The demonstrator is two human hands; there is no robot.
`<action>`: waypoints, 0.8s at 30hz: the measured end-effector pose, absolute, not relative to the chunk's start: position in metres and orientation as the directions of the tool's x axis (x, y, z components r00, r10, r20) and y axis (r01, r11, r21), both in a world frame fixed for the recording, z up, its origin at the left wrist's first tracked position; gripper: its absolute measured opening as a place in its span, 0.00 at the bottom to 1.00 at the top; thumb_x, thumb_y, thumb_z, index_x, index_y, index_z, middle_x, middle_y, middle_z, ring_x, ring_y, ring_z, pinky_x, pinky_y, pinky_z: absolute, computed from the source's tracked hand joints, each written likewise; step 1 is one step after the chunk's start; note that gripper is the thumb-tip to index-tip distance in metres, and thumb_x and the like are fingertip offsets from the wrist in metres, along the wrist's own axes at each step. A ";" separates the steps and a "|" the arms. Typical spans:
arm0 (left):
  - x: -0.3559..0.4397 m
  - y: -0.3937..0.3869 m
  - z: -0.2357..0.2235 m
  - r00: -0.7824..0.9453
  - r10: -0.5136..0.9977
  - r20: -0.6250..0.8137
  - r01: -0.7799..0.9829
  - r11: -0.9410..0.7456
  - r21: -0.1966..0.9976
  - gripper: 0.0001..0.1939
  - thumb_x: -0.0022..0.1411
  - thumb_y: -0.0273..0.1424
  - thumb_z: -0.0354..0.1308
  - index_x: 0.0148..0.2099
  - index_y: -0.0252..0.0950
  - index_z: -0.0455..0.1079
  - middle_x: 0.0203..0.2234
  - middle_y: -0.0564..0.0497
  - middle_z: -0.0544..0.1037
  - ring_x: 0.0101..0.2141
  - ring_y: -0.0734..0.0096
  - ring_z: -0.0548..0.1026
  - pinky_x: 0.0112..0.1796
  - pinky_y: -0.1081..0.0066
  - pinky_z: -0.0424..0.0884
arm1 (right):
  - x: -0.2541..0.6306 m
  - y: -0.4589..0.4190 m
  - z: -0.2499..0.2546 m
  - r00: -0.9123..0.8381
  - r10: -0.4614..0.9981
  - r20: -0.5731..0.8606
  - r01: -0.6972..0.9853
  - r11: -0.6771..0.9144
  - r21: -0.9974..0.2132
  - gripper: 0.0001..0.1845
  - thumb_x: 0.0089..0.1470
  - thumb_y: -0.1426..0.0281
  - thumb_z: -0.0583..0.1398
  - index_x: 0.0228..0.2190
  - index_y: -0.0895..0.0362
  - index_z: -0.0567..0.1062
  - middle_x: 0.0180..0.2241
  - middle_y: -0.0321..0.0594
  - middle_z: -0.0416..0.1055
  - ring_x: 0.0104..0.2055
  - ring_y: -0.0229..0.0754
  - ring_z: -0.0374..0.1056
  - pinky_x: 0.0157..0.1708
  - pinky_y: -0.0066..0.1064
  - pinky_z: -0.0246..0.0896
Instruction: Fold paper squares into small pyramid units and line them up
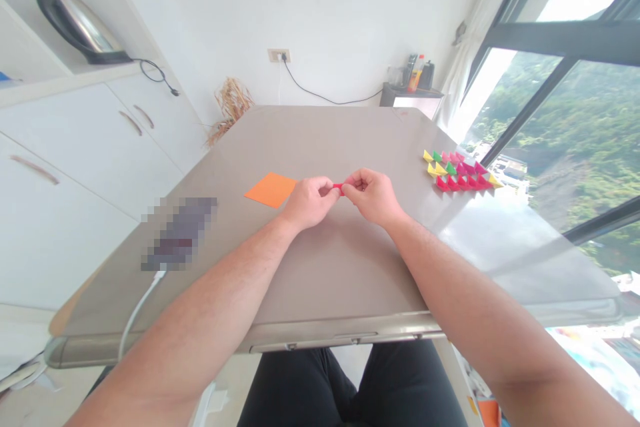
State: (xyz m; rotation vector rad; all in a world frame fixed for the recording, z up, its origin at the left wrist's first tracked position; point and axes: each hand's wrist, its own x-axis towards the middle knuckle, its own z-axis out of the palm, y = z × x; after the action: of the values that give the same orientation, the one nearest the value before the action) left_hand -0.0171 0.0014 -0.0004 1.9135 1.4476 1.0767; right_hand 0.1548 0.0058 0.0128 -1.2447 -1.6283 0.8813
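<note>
the person's left hand (311,203) and right hand (373,195) meet over the middle of the worktop (340,273), fingertips pinching a small red piece (338,187) from both sides. its shape is mostly hidden. the step in hand looks like fine creasing or shaping; working it further would call for a light, steady pinch. an orange sheet (271,189) lies just left of the left hand, and small folded pieces (453,183) stand in rows at right.
</note>
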 end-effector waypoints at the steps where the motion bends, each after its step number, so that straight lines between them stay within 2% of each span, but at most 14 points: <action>1: -0.017 0.001 0.000 0.121 0.954 0.274 0.538 -0.295 0.789 0.15 0.61 0.41 0.60 0.26 0.38 0.70 0.19 0.54 0.73 0.21 0.73 0.66 0.24 0.71 0.60 | 0.155 0.006 0.014 -0.120 0.971 0.207 0.333 0.236 -0.913 0.04 0.46 0.67 0.64 0.25 0.54 0.74 0.23 0.34 0.72 0.25 0.37 0.65 0.25 0.31 0.59; 7: -0.018 0.000 0.000 0.061 0.948 0.311 0.450 -0.304 0.839 0.14 0.59 0.40 0.61 0.26 0.38 0.72 0.19 0.55 0.73 0.22 0.74 0.66 0.25 0.71 0.61 | 0.156 0.007 0.016 -0.186 0.973 0.136 0.141 0.163 -0.977 0.07 0.43 0.67 0.67 0.27 0.55 0.76 0.26 0.35 0.75 0.27 0.36 0.67 0.27 0.30 0.65; 13: -0.015 0.001 -0.003 0.064 0.963 0.262 0.211 -0.269 0.940 0.11 0.58 0.39 0.65 0.29 0.37 0.77 0.21 0.53 0.76 0.25 0.72 0.72 0.32 0.69 0.71 | 0.157 0.010 0.010 -0.201 0.962 0.187 -0.037 0.183 -0.982 0.07 0.43 0.68 0.68 0.28 0.55 0.77 0.29 0.37 0.78 0.33 0.40 0.73 0.30 0.30 0.68; 18: -0.012 0.000 -0.001 0.082 0.983 0.164 0.033 -0.167 0.985 0.10 0.55 0.38 0.68 0.31 0.35 0.79 0.26 0.50 0.79 0.27 0.70 0.76 0.34 0.66 0.76 | 0.157 0.010 0.009 -0.200 0.953 0.229 -0.060 0.222 -0.973 0.06 0.44 0.69 0.67 0.30 0.55 0.80 0.30 0.37 0.78 0.32 0.39 0.73 0.31 0.31 0.68; 24: -0.009 -0.002 0.001 0.032 0.984 0.176 -0.046 -0.175 0.984 0.09 0.54 0.37 0.69 0.29 0.35 0.79 0.24 0.51 0.79 0.26 0.72 0.75 0.31 0.68 0.74 | 0.156 0.010 0.009 -0.187 0.936 0.297 -0.043 0.295 -0.955 0.05 0.44 0.70 0.66 0.29 0.55 0.81 0.31 0.37 0.79 0.30 0.38 0.71 0.32 0.33 0.68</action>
State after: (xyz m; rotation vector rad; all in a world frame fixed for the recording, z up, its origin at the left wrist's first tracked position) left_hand -0.0087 -0.0018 0.0008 1.3217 1.0625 1.3304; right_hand 0.1556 0.0102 0.0088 -0.8746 -1.4647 1.1216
